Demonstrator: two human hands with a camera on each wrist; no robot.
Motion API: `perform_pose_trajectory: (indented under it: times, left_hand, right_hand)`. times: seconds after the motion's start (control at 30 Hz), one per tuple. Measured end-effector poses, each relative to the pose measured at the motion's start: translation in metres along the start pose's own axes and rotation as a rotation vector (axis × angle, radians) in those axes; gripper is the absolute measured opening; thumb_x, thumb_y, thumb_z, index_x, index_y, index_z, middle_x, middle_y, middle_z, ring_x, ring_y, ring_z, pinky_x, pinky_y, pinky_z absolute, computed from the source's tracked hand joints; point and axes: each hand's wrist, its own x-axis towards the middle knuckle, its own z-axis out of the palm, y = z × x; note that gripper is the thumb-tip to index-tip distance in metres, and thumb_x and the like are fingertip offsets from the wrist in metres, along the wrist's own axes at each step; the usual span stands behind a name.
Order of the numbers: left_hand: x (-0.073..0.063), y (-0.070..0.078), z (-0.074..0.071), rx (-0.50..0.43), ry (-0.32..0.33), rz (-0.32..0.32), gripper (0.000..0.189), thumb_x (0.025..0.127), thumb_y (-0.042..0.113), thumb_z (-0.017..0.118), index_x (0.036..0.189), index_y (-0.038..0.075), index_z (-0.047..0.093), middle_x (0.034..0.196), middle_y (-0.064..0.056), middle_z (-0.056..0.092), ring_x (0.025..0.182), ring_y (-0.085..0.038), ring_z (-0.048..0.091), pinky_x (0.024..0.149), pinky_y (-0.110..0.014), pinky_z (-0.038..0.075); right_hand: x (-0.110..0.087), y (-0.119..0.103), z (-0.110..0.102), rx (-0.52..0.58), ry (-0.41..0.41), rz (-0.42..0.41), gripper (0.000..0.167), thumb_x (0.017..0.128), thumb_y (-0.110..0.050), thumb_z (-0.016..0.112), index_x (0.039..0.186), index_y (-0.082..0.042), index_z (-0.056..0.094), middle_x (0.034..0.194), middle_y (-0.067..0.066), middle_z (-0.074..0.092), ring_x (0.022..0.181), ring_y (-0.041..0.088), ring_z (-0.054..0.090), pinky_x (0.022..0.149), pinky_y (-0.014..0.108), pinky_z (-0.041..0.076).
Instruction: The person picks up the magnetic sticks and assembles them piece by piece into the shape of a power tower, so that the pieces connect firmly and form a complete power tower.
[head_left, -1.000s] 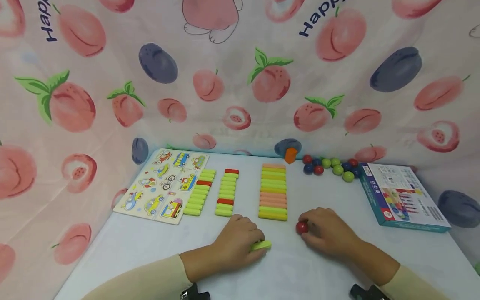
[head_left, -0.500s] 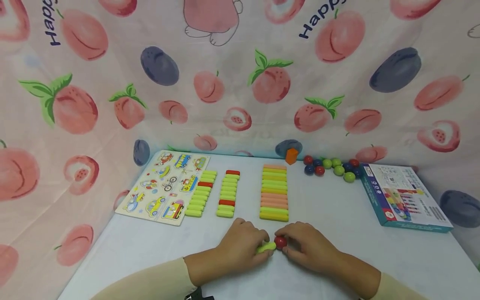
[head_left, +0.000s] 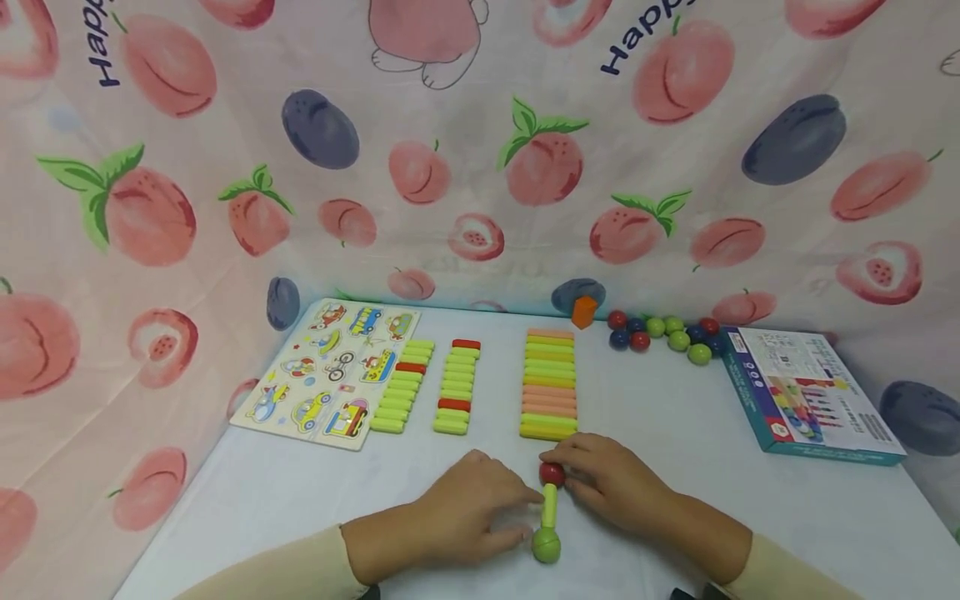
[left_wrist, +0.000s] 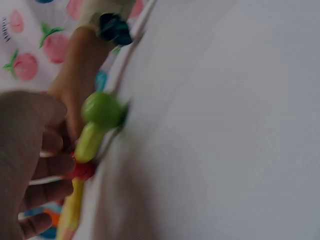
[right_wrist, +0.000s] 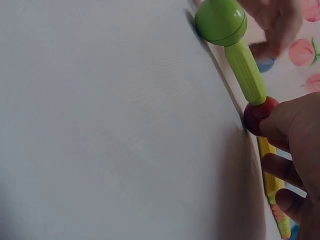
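Note:
A light green rod (head_left: 550, 504) links a red ball (head_left: 552, 474) at its far end with a green ball (head_left: 546, 546) at its near end, and the piece lies on the white table (head_left: 645, 575). My right hand (head_left: 626, 483) pinches the red ball between thumb and fingers, which shows closely in the right wrist view. Beside the rod, my left hand (head_left: 468, 510) has its fingers loosely extended, an index fingertip right at the rod. The left wrist view, somewhat blurred, shows those fingers (left_wrist: 52, 165) spread and holding nothing.
Behind the hands lie rows of sticks: green and red ones (head_left: 452, 392) on the left, yellow, green and orange ones (head_left: 548, 383) in the middle. A picture puzzle board (head_left: 311, 367), loose balls (head_left: 678, 340), an orange block (head_left: 583, 312) and a flat box (head_left: 813, 396) stand farther back.
My right hand brought the red ball leftward to the rod's end. The rod has turned from sideways to pointing away from me, my left hand has let go, and the green ball now shows.

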Motion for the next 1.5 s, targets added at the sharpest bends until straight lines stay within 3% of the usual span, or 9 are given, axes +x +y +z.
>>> perform_pose_trajectory:
  times: [0.17,0.3,0.47,0.6,0.8,1.07,1.3,1.4,1.5]
  left_hand:
    - [-0.001,-0.030,-0.029,0.306,0.081,-0.339,0.022,0.094,0.027,0.082,0.115,0.021,0.080,0.103,0.007,0.073,0.095,-0.016,0.065,0.082,-0.036,0.050]
    - [-0.010,-0.048,-0.036,0.435,0.056,-0.448,0.015,0.090,0.020,0.086,0.104,0.019,0.079,0.095,0.002,0.068,0.086,-0.019,0.060,0.072,-0.034,0.045]
    - [-0.019,-0.055,-0.031,0.458,0.035,-0.451,0.013,0.093,0.017,0.083,0.103,0.017,0.075,0.097,-0.001,0.066,0.087,-0.021,0.059,0.072,-0.035,0.045]
    - [-0.018,-0.052,-0.025,0.333,0.003,-0.457,0.014,0.091,0.019,0.083,0.100,0.019,0.072,0.090,0.005,0.066,0.084,-0.017,0.057,0.077,-0.037,0.049]
    - [-0.004,-0.029,-0.015,0.061,-0.071,-0.332,0.014,0.091,0.027,0.081,0.101,0.023,0.073,0.085,0.017,0.064,0.078,-0.004,0.054,0.079,-0.033,0.050]
    - [0.010,-0.014,0.001,0.054,-0.147,-0.247,0.018,0.094,0.033,0.082,0.107,0.027,0.072,0.084,0.021,0.058,0.080,-0.001,0.050,0.077,-0.025,0.043]
    - [0.003,-0.026,0.000,0.021,-0.071,-0.262,0.031,0.101,0.044,0.073,0.125,0.025,0.072,0.108,0.016,0.069,0.099,-0.004,0.059,0.092,-0.033,0.050]
    - [-0.002,-0.042,-0.008,0.108,0.017,-0.290,0.034,0.102,0.039,0.071,0.132,0.022,0.071,0.120,0.009,0.068,0.114,-0.011,0.060,0.101,-0.040,0.050]
    - [-0.007,-0.059,-0.019,0.237,0.089,-0.348,0.030,0.099,0.027,0.077,0.129,0.021,0.075,0.118,0.006,0.068,0.113,-0.016,0.060,0.095,-0.039,0.049]
  right_hand:
    - [0.003,-0.002,0.000,0.026,-0.058,0.034,0.042,0.098,-0.020,0.079,0.139,-0.028,0.071,0.126,-0.021,0.066,0.117,0.006,0.063,0.101,0.042,0.057]
    - [0.001,-0.001,0.000,0.024,-0.052,0.043,0.041,0.098,-0.019,0.079,0.138,-0.026,0.072,0.123,-0.021,0.066,0.114,0.005,0.063,0.100,0.041,0.058]
    - [0.000,-0.001,0.000,0.024,-0.056,0.040,0.040,0.098,-0.020,0.079,0.137,-0.027,0.072,0.123,-0.021,0.066,0.114,0.005,0.062,0.100,0.041,0.057]
    - [0.000,-0.002,-0.001,0.014,-0.064,0.042,0.040,0.099,-0.021,0.079,0.137,-0.027,0.072,0.123,-0.021,0.066,0.115,0.005,0.062,0.101,0.041,0.057]
    - [0.005,-0.008,0.002,0.041,-0.050,0.051,0.038,0.099,-0.021,0.079,0.136,-0.027,0.073,0.124,-0.021,0.066,0.115,0.005,0.062,0.101,0.040,0.057]
    - [0.006,-0.015,0.009,0.094,-0.034,0.032,0.034,0.101,-0.019,0.075,0.134,-0.025,0.073,0.120,-0.022,0.065,0.108,0.003,0.061,0.099,0.037,0.057]
    - [0.003,-0.016,0.007,0.052,-0.032,0.068,0.034,0.100,-0.023,0.077,0.133,-0.027,0.073,0.118,-0.024,0.064,0.105,0.002,0.060,0.097,0.036,0.058]
    - [0.001,-0.016,0.006,0.018,-0.036,0.094,0.034,0.099,-0.024,0.078,0.132,-0.028,0.073,0.116,-0.024,0.064,0.103,0.002,0.059,0.095,0.036,0.058]
    - [-0.002,-0.015,0.005,0.009,-0.039,0.109,0.034,0.098,-0.025,0.078,0.131,-0.028,0.073,0.117,-0.023,0.064,0.103,0.002,0.059,0.095,0.036,0.058]
